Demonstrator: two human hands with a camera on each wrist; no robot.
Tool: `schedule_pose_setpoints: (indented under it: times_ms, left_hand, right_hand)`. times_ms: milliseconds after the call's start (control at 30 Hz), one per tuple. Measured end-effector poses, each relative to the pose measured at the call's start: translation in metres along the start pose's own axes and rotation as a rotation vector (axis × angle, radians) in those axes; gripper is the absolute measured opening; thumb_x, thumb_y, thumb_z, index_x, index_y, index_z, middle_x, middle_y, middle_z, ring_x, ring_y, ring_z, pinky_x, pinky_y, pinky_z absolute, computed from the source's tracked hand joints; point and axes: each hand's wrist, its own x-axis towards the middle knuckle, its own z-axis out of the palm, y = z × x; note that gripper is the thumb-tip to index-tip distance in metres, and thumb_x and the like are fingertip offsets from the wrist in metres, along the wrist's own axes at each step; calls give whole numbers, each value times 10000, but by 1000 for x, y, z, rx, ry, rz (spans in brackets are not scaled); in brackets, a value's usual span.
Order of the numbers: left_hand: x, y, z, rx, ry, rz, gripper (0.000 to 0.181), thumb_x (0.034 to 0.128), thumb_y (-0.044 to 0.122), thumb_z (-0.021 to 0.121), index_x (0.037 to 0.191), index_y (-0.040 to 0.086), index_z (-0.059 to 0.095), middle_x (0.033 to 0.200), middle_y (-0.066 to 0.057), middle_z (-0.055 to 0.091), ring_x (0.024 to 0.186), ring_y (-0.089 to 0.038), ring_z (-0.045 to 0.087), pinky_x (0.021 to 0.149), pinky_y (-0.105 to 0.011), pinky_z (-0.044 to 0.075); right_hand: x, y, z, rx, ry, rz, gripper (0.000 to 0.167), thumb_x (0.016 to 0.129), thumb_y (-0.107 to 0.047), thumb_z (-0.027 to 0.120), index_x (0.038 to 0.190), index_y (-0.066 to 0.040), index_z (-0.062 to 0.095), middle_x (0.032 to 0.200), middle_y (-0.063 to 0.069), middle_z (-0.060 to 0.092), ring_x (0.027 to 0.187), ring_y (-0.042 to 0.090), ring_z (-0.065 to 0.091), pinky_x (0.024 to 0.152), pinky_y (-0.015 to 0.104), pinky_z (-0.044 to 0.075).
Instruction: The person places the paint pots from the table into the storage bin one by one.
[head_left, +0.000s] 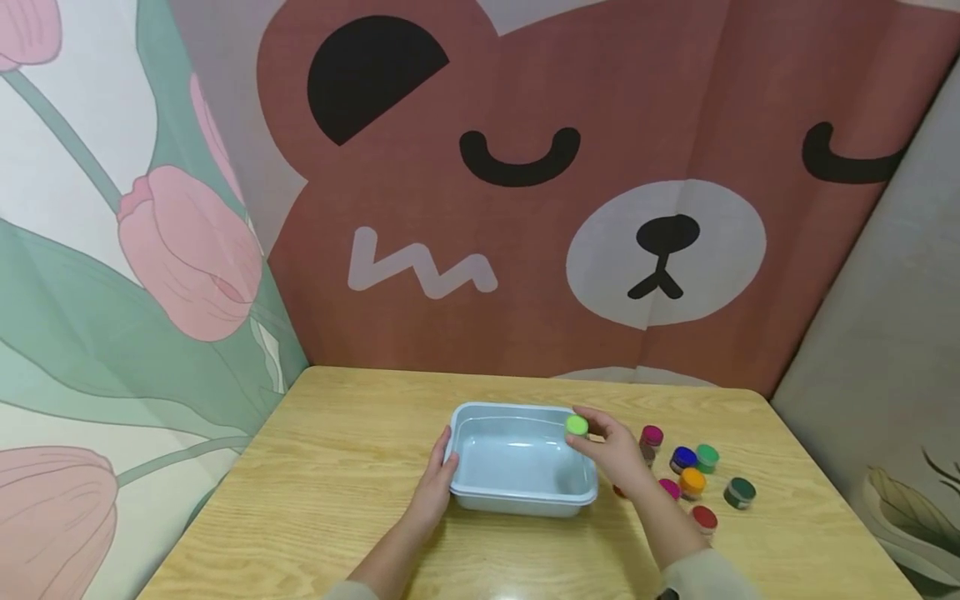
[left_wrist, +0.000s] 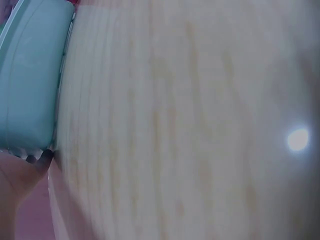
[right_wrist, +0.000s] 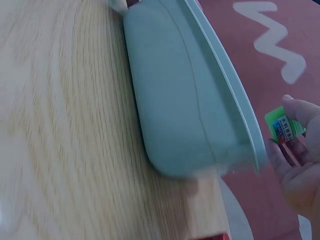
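A light blue plastic basin [head_left: 517, 498] sits on the wooden table. My left hand [head_left: 433, 479] holds its left side at the rim; in the left wrist view part of that hand [left_wrist: 25, 175] shows at the basin's corner [left_wrist: 32, 75]. Between thumb and fingers, my right hand [head_left: 618, 454] pinches a small paint jar with a light green lid [head_left: 577, 425], above the basin's right rim. The jar's printed label [right_wrist: 284, 129] is visible in the right wrist view, level with the basin's edge [right_wrist: 235, 85].
Right of the basin stand several more paint jars, among them a blue one [head_left: 683, 458], an orange one [head_left: 692, 482], a dark green one [head_left: 739, 492] and a red one [head_left: 704, 520]. My right forearm partly hides some. A bear-print curtain [head_left: 525, 325] hangs behind the table.
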Motion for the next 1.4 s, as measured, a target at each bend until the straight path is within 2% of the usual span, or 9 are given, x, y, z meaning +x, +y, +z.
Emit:
schedule_pose_setpoints:
  times_ms: [267, 500, 633, 667, 767, 1000, 1267, 1400]
  left_hand:
    - [-1, 2, -1, -9, -18, 6, 580, 1064, 326, 349, 1582, 162, 146, 1645, -176, 119, 1502, -446, 69, 1179, -671, 70]
    - [0, 1, 0, -5, -12, -2, 571, 1062, 306, 356, 1580, 165, 159, 1640, -183, 137, 1500, -451, 80, 1177, -676, 77]
    - [0, 3, 1, -10, -20, -1, 575, 1064, 304, 346, 1581, 157, 143, 1639, -193, 129, 1497, -457, 79, 1175, -678, 82]
    - [0, 3, 1, -12, -24, -2, 578, 1064, 309, 342, 1582, 157, 136, 1640, -193, 124, 1497, -457, 76, 1174, -680, 82]
    - [-1, 3, 1, -15, -32, 1, 584, 1065, 314, 340, 1583, 153, 125, 1640, -198, 115, 1497, -457, 75, 1172, -680, 81]
    - [0, 0, 0, -9, -20, 7, 576, 1061, 311, 353, 1580, 164, 153, 1644, -185, 114, 1499, -457, 58, 1161, -701, 59]
    - [0, 1, 0, 3, -29, -5, 561, 1068, 308, 331, 1582, 175, 149, 1646, -179, 111, 1500, -457, 51, 1161, -702, 57]
    - [0, 2, -1, 3, -38, -5, 561, 1070, 296, 323, 1583, 171, 136, 1647, -182, 99, 1499, -459, 49, 1161, -700, 60]
  right_hand:
    - [19, -12, 37, 28, -6, -44, 480, 842, -163, 766, 1284, -54, 613, 1168, 128, 658, 1113, 281, 596, 866, 321, 565]
    - [30, -18, 65, 27, -38, -68, 446, 808, -117, 789, 1226, -51, 648, 1118, 114, 691, 1060, 270, 631, 809, 262, 555]
    - [35, -16, 77, 49, -76, -122, 444, 786, -162, 810, 1188, -43, 661, 1075, 105, 705, 1008, 249, 646, 788, 281, 552]
    - [36, -15, 80, 51, -90, -164, 446, 791, -193, 811, 1182, -39, 662, 1056, 96, 708, 978, 228, 652, 764, 273, 554]
    - [39, -16, 87, 46, -116, -188, 463, 780, -234, 824, 1169, -36, 669, 1031, 88, 712, 938, 203, 662, 759, 302, 568]
    - [46, -26, 106, -4, -135, -62, 452, 763, -87, 820, 1183, -18, 667, 1092, 137, 708, 1015, 281, 660, 864, 386, 566]
    - [57, -22, 125, -55, -150, -57, 429, 726, -42, 829, 1130, -4, 689, 1104, 152, 701, 1052, 297, 635, 940, 426, 520]
    - [61, -20, 132, -87, -166, -16, 433, 718, -63, 839, 1126, -26, 697, 1120, 139, 690, 1076, 279, 612, 972, 424, 499]
